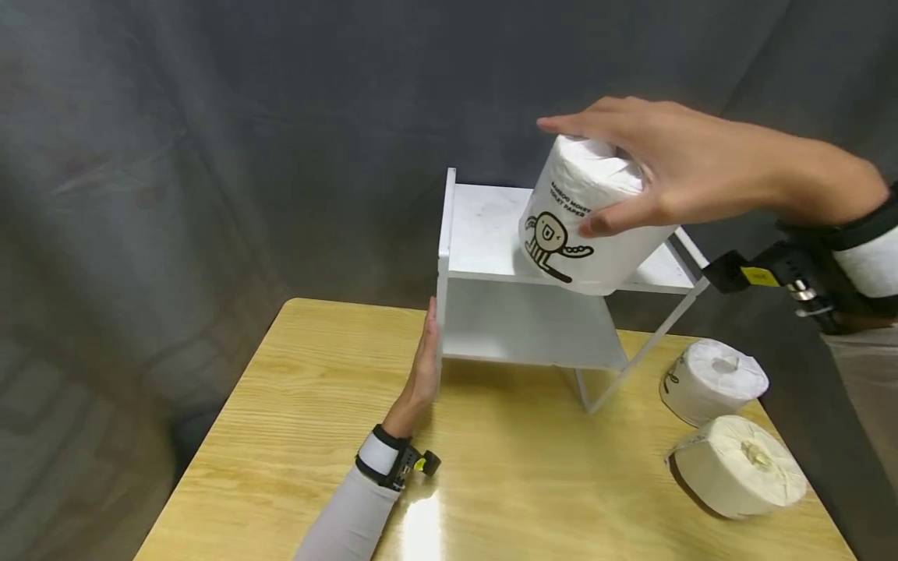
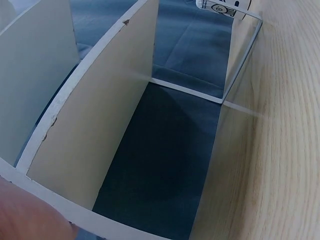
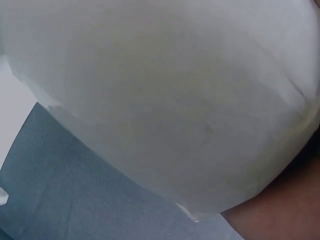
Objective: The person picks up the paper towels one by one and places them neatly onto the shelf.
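My right hand [image 1: 673,160] grips a wrapped toilet paper roll [image 1: 596,249] near its top, with the thumb on the near side. The roll is tilted, and a cartoon figure is printed on its wrapper. It overlaps the top board of a white two-tier shelf rack [image 1: 484,226]; whether it touches the board cannot be told. In the right wrist view the toilet paper roll [image 3: 160,110] fills most of the picture. My left hand [image 1: 424,362] rests with straight fingers against the rack's left side frame. Part of that hand [image 2: 30,215] shows in the left wrist view.
Two more wrapped rolls lie on the wooden table [image 1: 337,389] to the right of the rack: a white roll [image 1: 715,382] farther back and a cream-coloured roll [image 1: 744,467] nearer. Dark grey cloth [image 1: 316,156] hangs behind the table.
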Available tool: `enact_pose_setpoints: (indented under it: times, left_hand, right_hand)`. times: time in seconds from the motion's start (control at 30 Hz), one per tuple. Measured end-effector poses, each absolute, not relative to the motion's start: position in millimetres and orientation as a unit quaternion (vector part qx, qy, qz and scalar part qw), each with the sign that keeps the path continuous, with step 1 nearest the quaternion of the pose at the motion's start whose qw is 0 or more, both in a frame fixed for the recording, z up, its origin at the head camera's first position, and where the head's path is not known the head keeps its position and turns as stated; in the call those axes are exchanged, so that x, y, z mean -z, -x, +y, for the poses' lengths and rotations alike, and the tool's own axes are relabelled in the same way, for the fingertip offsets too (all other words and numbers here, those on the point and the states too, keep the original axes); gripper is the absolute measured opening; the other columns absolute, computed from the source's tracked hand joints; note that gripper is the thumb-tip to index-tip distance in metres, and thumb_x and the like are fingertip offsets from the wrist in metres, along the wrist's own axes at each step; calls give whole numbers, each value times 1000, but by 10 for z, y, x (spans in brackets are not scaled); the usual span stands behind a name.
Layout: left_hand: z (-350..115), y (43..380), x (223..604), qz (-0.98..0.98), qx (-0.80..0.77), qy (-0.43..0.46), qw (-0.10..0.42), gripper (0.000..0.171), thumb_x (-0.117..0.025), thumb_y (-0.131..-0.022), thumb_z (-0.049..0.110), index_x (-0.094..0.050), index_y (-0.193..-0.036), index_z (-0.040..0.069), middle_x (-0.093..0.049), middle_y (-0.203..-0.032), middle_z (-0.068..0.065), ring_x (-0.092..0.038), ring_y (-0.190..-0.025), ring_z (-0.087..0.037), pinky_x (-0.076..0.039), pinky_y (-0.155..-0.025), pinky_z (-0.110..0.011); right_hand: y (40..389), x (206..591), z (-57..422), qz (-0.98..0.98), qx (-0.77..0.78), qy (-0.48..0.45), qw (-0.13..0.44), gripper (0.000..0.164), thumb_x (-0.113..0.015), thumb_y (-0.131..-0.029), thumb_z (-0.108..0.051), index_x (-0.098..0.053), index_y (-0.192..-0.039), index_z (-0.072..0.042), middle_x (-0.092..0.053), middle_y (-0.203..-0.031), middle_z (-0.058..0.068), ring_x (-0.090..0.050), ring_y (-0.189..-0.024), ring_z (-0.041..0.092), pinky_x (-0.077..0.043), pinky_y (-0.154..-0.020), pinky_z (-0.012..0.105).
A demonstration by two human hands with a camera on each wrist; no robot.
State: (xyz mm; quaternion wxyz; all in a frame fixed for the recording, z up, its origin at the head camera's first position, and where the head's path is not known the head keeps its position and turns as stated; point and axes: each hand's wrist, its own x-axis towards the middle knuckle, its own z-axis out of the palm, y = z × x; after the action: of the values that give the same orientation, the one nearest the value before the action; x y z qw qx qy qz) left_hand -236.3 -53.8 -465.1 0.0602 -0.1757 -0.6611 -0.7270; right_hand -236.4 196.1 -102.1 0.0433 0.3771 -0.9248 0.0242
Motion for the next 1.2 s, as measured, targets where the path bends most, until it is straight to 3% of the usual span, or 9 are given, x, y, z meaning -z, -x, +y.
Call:
enact_pose_setpoints:
  times: [0.07,0.37,0.47,0.57,0.7,0.9,1.2]
  left_hand:
    - [-518,2359,4654,-661,727,177,57,80,-11,-112,57,6,-169,3,9,-178,-13,9,-164,-29,5,-130,-56]
    - [-501,2333,4646,-657,730,179,50,83,-13,-110,62,6,-170,7,9,-178,-11,8,-164,-28,4,-130,-56]
    - [-526,2328,4644,-657,731,177,51,83,-13,-110,61,6,-170,7,9,-178,-12,8,-164,-28,4,-130,-56]
    - [-542,2324,4635,-660,729,174,54,82,-13,-110,61,6,-170,8,9,-178,-11,8,-164,-28,4,-130,-56]
    - [-548,2315,4623,-663,727,171,56,82,-14,-110,61,6,-170,9,8,-178,-9,8,-164,-27,5,-130,-55]
    - [-528,2299,4619,-668,723,172,49,82,-12,-110,61,7,-170,8,9,-178,-9,9,-164,-27,5,-130,-57]
    - [-521,2286,4616,-659,730,173,48,84,-14,-110,62,7,-170,7,9,-178,-10,9,-164,-27,5,-130,-56]
  right_hand:
    - [2388,1024,1930,-927,-28,-372,40,108,-87,-83,-42,-25,-170,-29,-45,-157,17,-47,-127,38,-49,-83,55]
    - [2575,1012,1771,-933,-32,-358,27,107,-83,-85,-43,-22,-171,-24,-38,-166,21,-40,-142,45,-40,-104,72]
    - [2636,1000,1693,-935,-33,-353,24,106,-82,-86,-46,-21,-171,-26,-37,-167,20,-40,-142,43,-43,-103,71]
    - [2696,994,1617,-935,-34,-353,19,105,-81,-87,-47,-21,-171,-26,-40,-165,19,-46,-134,39,-51,-92,62]
    - [2779,988,1535,-934,-36,-355,13,105,-81,-87,-46,-22,-171,-23,-45,-162,18,-51,-128,35,-52,-89,53]
    - [2850,989,1469,-937,-37,-346,3,105,-79,-88,-49,-21,-171,-22,-43,-165,16,-52,-132,34,-51,-96,55]
    - [2947,1036,1365,-943,-39,-331,-7,104,-78,-90,-50,-20,-171,-22,-51,-159,17,-60,-121,32,-54,-89,49]
